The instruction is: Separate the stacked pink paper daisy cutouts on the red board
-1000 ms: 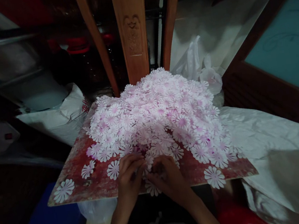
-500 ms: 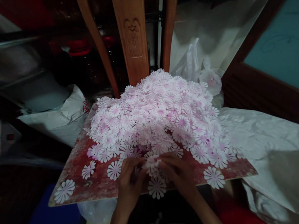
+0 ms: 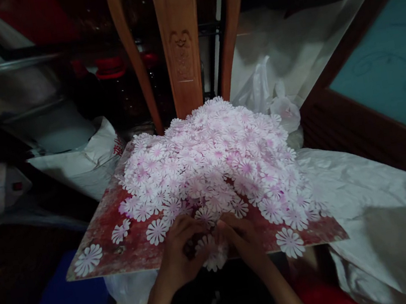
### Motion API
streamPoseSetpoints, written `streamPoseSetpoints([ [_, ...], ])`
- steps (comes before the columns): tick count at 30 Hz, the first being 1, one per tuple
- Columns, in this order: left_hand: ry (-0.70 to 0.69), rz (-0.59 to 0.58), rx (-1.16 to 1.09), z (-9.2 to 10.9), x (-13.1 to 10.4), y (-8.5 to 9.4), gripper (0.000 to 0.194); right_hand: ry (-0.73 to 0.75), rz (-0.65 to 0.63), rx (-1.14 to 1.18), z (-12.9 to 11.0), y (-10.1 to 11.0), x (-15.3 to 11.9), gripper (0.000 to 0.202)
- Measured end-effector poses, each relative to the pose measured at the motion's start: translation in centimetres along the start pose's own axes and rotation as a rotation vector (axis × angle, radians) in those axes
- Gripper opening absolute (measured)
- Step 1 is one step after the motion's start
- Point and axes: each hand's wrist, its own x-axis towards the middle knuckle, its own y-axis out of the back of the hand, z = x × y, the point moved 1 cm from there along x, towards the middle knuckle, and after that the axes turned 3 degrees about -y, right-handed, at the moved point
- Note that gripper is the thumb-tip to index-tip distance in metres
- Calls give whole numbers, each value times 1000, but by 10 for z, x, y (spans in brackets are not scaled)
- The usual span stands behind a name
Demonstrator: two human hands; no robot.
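Observation:
A large heap of white and pink flower-shaped pieces [image 3: 217,145] covers most of a worn red board [image 3: 134,256]. At the board's near edge, my left hand [image 3: 184,246] has its fingers curled around the left side of a white flower piece [image 3: 212,253]. My right hand [image 3: 238,235] pinches at the right side of the same piece, its fingertips close to those of my left. Single flowers lie flat near the left corner [image 3: 88,260] and at the right front edge [image 3: 290,242].
Behind the board rises a carved wooden chair back [image 3: 182,53]. White sacks stand at the left [image 3: 90,163] and right [image 3: 376,187]. A knotted plastic bag [image 3: 284,109] sits behind the heap, and red-lidded jars [image 3: 111,69] are at the back.
Both hands have shifted slightly, with the held flower lower and nearer to me. A flower lying beyond my fingertips now shows more clearly. The view has tilted a little.

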Motion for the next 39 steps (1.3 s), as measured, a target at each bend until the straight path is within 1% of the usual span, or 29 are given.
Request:
streamPoseSetpoints([
  [2, -31, -49, 35, 2, 0, 0, 22, -27, 13, -12, 0, 1, -1, 35],
  [5, -17, -60, 61, -1, 1, -4, 11, -49, 5, -22, -2, 0, -3, 39],
  [7, 24, -23, 59, -7, 1, -7, 12, -65, 13, -25, -2, -1, -4, 39],
  [9, 69, 47, 61, -13, 2, -9, 13, -78, 31, -16, 0, -2, -4, 36],
  [12, 111, 133, 67, -18, 2, -11, 15, -92, 15, 5, 4, -4, -4, 36],
  [16, 131, 145, 66, -20, 1, -12, 15, -144, 13, 42, 4, -3, -3, 36],
  [18, 138, 165, 70, -20, 0, -12, 15, -113, 35, 32, 3, -2, -1, 32],
  [21, 148, 204, 69, -21, 0, -11, 14, -36, 40, -34, 2, -4, 0, 22],
  [25, 144, 213, 62, -21, 0, -11, 14, -42, -8, -164, 8, -7, -2, 29],
  [27, 143, 221, 61, -20, 0, -11, 15, -65, -12, -136, 10, -7, -3, 31],
  [30, 153, 232, 54, -19, 0, -11, 15, -130, -8, -23, 8, -5, -3, 29],
  [32, 159, 237, 45, -19, 0, -10, 15, -77, -6, -29, 3, -5, -2, 20],
  [34, 165, 244, 30, -19, 0, -10, 15, 48, -34, -122, -3, -6, 0, 13],
  [36, 182, 259, 1, -19, 1, -8, 16, 140, -92, -235, -7, -8, 0, 20],
  [39, 231, 306, -99, -18, 1, -6, 16, 195, -176, -380, -10, -13, -2, 28],
])
